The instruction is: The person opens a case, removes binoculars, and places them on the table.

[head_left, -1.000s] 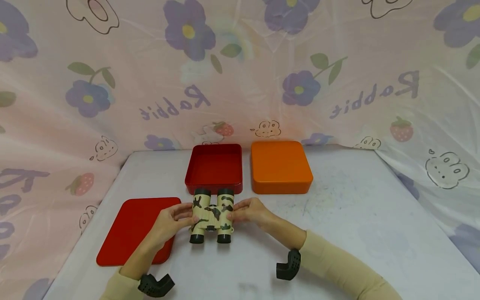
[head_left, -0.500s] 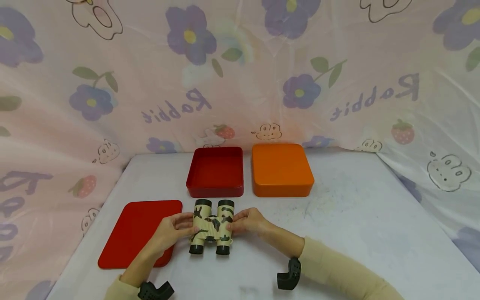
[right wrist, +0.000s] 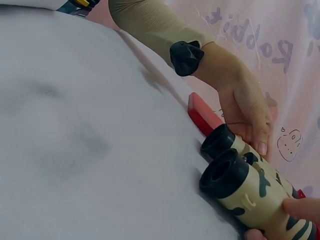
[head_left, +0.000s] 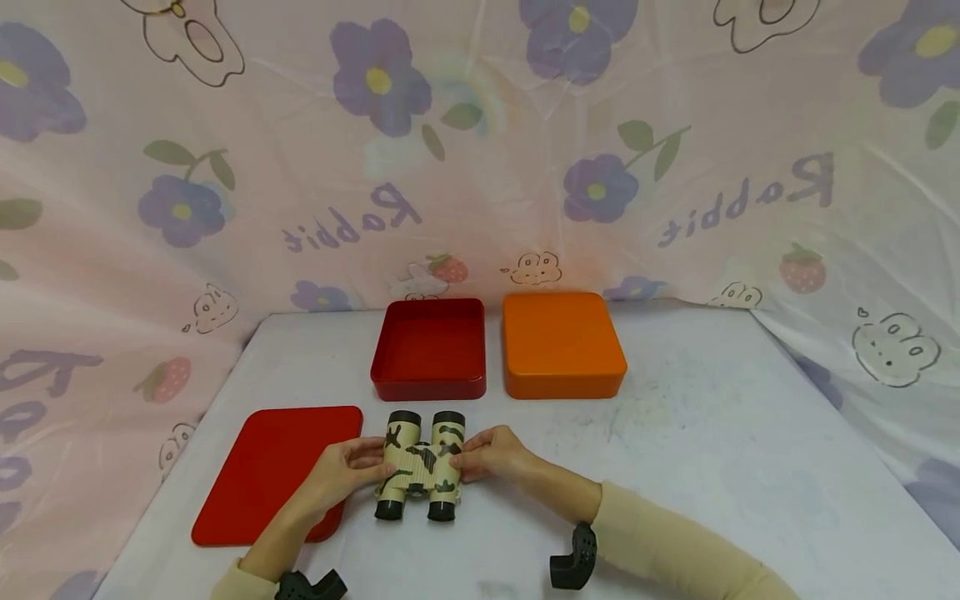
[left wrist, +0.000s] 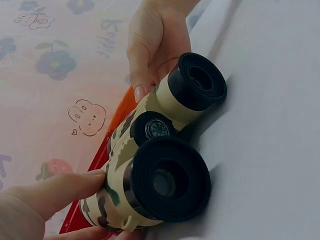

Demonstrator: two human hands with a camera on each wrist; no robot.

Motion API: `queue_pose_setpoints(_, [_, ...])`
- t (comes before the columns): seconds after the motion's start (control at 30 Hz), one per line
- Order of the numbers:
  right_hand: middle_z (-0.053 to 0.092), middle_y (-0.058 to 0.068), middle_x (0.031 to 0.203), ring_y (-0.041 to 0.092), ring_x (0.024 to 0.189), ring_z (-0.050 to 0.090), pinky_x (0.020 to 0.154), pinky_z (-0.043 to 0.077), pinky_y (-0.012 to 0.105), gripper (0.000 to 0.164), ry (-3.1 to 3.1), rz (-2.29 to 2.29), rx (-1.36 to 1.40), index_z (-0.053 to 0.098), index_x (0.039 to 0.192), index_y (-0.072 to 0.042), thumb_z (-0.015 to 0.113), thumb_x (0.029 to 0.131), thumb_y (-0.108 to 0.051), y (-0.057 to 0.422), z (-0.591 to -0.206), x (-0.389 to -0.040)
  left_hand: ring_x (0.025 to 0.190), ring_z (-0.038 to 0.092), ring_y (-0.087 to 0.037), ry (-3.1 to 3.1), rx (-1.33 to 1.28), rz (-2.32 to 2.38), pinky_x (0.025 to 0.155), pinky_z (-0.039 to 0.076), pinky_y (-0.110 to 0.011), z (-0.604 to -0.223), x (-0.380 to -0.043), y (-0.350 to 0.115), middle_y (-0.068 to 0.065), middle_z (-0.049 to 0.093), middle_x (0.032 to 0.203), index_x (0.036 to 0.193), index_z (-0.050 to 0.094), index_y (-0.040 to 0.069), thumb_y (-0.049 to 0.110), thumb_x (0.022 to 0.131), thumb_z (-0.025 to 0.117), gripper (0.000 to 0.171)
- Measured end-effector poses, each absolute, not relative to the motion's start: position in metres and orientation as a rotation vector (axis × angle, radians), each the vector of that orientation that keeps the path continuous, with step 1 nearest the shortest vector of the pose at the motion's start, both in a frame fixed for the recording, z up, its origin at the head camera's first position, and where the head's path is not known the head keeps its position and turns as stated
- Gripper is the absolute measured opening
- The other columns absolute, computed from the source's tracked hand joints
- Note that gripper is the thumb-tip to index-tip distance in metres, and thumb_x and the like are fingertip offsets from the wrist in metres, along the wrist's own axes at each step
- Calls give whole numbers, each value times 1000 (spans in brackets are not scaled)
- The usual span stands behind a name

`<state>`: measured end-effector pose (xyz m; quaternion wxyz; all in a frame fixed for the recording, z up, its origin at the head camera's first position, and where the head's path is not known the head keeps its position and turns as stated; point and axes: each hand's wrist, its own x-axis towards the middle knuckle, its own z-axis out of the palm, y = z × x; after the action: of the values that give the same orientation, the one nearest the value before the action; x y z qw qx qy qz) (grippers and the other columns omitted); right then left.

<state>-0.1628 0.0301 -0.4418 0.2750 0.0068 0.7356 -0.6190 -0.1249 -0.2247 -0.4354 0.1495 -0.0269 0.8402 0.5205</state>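
Camouflage-patterned binoculars [head_left: 418,467] with black eyecups lie at the front middle of the white table. My left hand [head_left: 341,473] grips the left barrel, thumb on top and fingers at the outer side. On the opposite barrel, my right hand [head_left: 498,456] pinches with its thumb above and fingers beside. Seen from the left wrist, the eyepieces face the camera, and a small compass [left wrist: 158,128] sits between the barrels [left wrist: 192,90]. Both hands also show around the binoculars [right wrist: 260,195] in the right wrist view. The undersides of the barrels are hidden.
Behind the binoculars stands an open red box [head_left: 429,350], beside an orange box [head_left: 564,346] to its right. A flat red lid [head_left: 273,467] lies at left, partly under my left forearm. A patterned curtain [head_left: 480,150] hangs behind the white table [head_left: 712,433].
The binoculars, held in both hands, have come back from the red box toward the front edge, so a gap now shows between them. The whole view has shifted slightly downward.
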Motion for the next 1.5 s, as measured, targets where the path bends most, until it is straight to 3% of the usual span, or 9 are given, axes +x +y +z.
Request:
queue_pose_setpoints(0.37, [71, 5, 73, 8, 56, 66, 64, 60, 27, 23, 1978, -1651, 0, 67, 95, 9, 74, 82, -8, 31, -443, -162, 105, 68, -21, 2404, -87, 1498, 92, 56, -37, -439, -127, -226, -18, 67, 121, 132, 53, -4, 30, 81, 77, 66])
queue_pose_setpoints(0.77, [74, 20, 87, 10, 65, 68, 70, 61, 29, 25, 1949, -1642, -112, 65, 105, 14, 64, 88, -5, 44, -430, -166, 106, 66, -22, 2496, 37, 1434, 92, 57, -36, -420, -132, -230, -20, 65, 125, 132, 54, -4, 24, 89, 68, 54])
queue_pose_setpoints(1.0, [72, 27, 97, 20, 77, 72, 74, 61, 33, 26, 2005, -1614, -232, 64, 105, 13, 60, 92, -10, 54, -430, -167, 111, 63, -25, 2560, 79, 1408, 95, 55, -42, -408, -136, -225, -17, 65, 126, 133, 54, 0, 26, 92, 64, 49])
queue_pose_setpoints(1.27, [71, 28, 99, 13, 72, 68, 70, 61, 32, 28, 2044, -1567, -353, 63, 107, 11, 59, 91, -11, 56, -432, -165, 117, 60, -28, 2564, 198, 1418, 96, 53, -44, -394, -141, -211, -16, 64, 129, 134, 55, 2, 28, 94, 61, 48])
queue_pose_setpoints(1.5, [68, 32, 102, 27, 80, 70, 73, 61, 35, 31, 2106, -1572, -441, 61, 111, 14, 57, 91, -9, 64, -427, -165, 122, 58, -32, 2510, 352, 1469, 97, 54, -39, -390, -144, -195, -19, 61, 133, 134, 54, 2, 24, 96, 58, 43])
